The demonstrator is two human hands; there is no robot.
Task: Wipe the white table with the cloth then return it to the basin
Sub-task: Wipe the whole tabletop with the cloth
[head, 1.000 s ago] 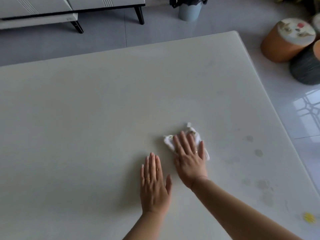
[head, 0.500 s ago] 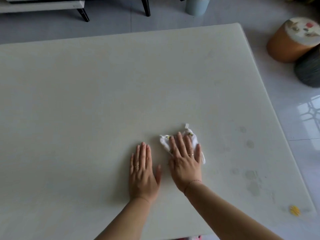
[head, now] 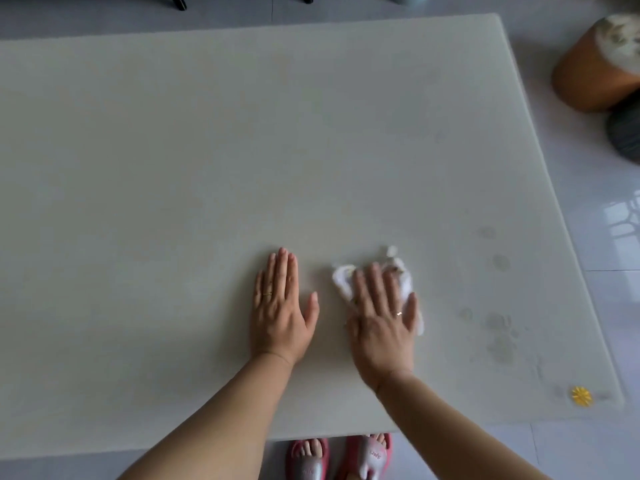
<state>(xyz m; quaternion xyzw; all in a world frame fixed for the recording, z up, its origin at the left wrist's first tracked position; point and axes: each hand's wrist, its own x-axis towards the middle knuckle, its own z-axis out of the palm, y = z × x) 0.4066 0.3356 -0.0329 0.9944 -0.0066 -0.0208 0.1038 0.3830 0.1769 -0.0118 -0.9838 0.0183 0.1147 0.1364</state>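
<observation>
While the left hand [head: 282, 311] braces flat-fingered near the table's [head: 207, 140] front edge, the right hand [head: 382, 318] presses the cloth [head: 343, 277] with straight fingers.

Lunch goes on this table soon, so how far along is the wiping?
Done: the table shows no marks at left and middle. In hand: the right hand presses the cloth flat near the front edge, the left hand resting flat beside it. Left: grey spots to the right of the cloth, a yellow speck by the front right corner, and returning the cloth; no basin is in view.
</observation>
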